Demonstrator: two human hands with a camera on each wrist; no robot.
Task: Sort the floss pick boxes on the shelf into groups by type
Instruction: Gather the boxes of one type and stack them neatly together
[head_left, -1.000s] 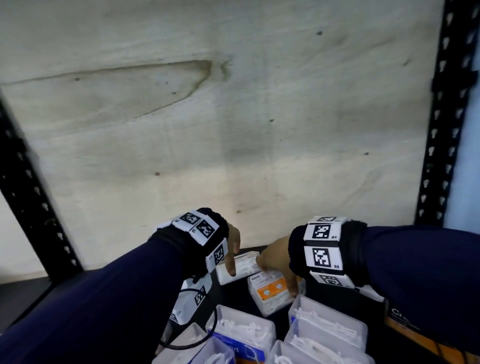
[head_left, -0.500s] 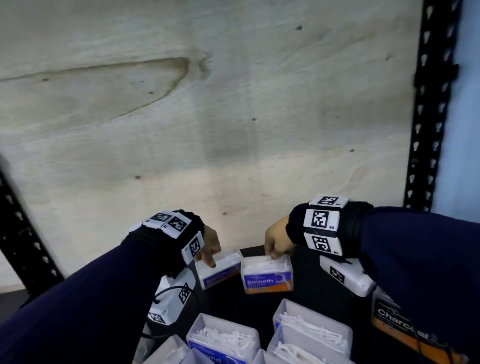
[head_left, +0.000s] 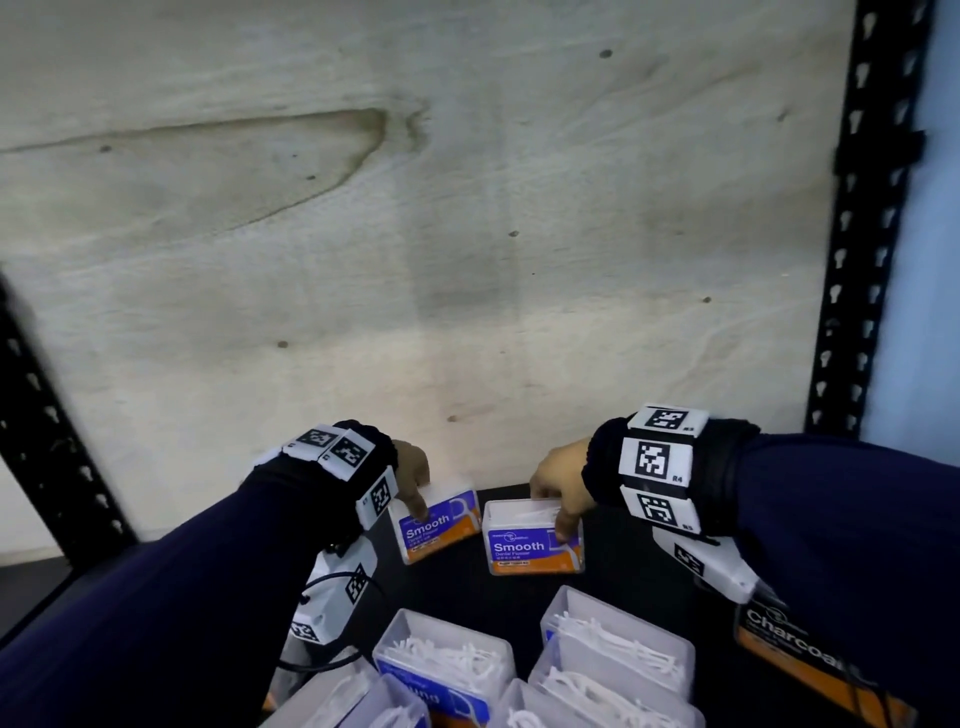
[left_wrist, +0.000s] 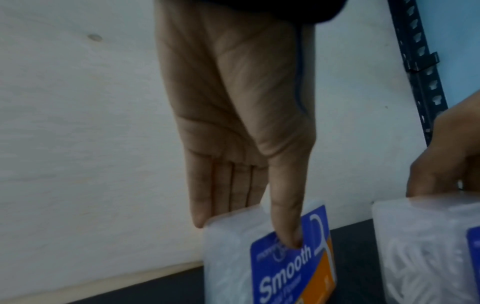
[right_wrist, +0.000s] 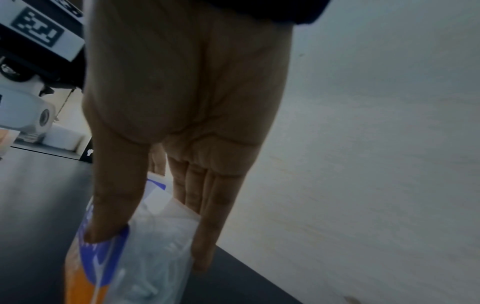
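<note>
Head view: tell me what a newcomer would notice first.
Two hands at the back of the dark shelf, each pinching a blue-and-orange Smooth box: the left hand holds the tilted left box, the right hand the right box, standing close beside it. Behind them rises a pale, stained board. In front sit clear boxes of white picks, and a Charcoal box at the right.
</note>
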